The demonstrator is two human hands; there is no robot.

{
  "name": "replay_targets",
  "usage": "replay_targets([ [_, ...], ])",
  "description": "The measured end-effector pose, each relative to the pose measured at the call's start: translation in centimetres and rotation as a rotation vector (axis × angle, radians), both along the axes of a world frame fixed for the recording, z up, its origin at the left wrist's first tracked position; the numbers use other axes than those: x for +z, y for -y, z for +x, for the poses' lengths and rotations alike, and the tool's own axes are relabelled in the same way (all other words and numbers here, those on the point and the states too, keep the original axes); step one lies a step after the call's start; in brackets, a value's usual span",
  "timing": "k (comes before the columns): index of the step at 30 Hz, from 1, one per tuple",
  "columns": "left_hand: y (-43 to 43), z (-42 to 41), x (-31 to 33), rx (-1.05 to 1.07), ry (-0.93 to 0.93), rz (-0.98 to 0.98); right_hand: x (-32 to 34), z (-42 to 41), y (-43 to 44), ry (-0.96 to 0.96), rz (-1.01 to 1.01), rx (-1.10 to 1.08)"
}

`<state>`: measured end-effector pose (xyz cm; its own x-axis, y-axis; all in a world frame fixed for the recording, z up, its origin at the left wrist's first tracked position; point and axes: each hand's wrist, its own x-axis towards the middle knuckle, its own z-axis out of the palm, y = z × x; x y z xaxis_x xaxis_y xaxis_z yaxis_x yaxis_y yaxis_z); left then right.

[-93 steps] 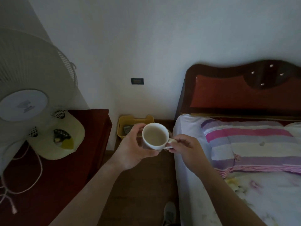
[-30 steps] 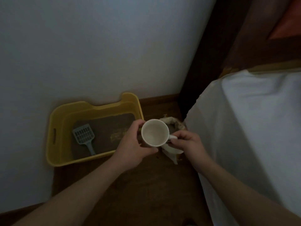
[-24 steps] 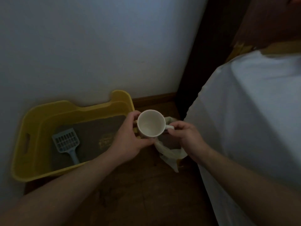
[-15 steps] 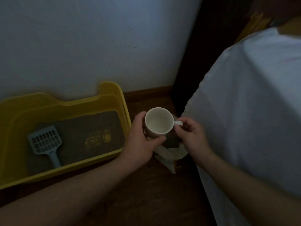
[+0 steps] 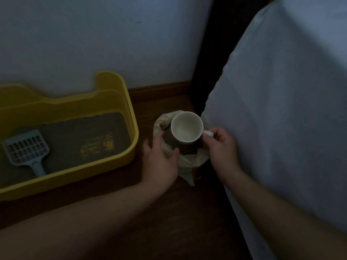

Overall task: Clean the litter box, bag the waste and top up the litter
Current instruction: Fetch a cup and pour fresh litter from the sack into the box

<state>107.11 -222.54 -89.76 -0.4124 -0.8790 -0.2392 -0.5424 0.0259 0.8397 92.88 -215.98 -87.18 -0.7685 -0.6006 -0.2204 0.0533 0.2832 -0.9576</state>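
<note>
A white mug (image 5: pixel 186 128), empty as far as I can see, sits tilted at the open mouth of a pale bag (image 5: pixel 185 164) of dark litter on the floor. My right hand (image 5: pixel 220 147) pinches the mug's handle. My left hand (image 5: pixel 159 162) cups the bag's left side, thumb on the fabric. To the left stands the yellow litter box (image 5: pixel 132 132) against the wall. Dark litter covers its bottom, with a patch of yellow grains. A blue slotted scoop (image 5: pixel 26 150) lies in it at the left.
The bed with a white sheet (image 5: pixel 281 119) fills the right side, close to the bag. Its dark wooden headboard post (image 5: pixel 206 53) meets the wall (image 5: pixel 93 34). Dark wooden floor (image 5: pixel 187 212) lies in front of the box and bag.
The view has dropped closer to the floor. My left hand has let go of the mug and moved onto the bag. The mug has come down to the bag's mouth.
</note>
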Motion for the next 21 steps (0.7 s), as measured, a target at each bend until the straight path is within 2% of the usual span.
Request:
replay_targets([
  [3, 0.0, -0.5, -0.8, 0.009, -0.028, 0.111, -0.5, 0.3, -0.3, 0.006, 0.012, -0.002],
  [7, 0.0, -1.7, -0.7, 0.079, -0.028, 0.161, -1.2, 0.5, -0.6, 0.035, 0.018, -0.008],
  [17, 0.9, 2.3, 0.0, -0.004, -0.006, 0.099, -1.1, 1.2, -0.8, 0.01, 0.066, 0.117],
  [21, 1.1, 5.1, 0.6, -0.11, 0.019, 0.052, -1.0, 2.2, -1.2, 0.024, 0.042, 0.2],
])
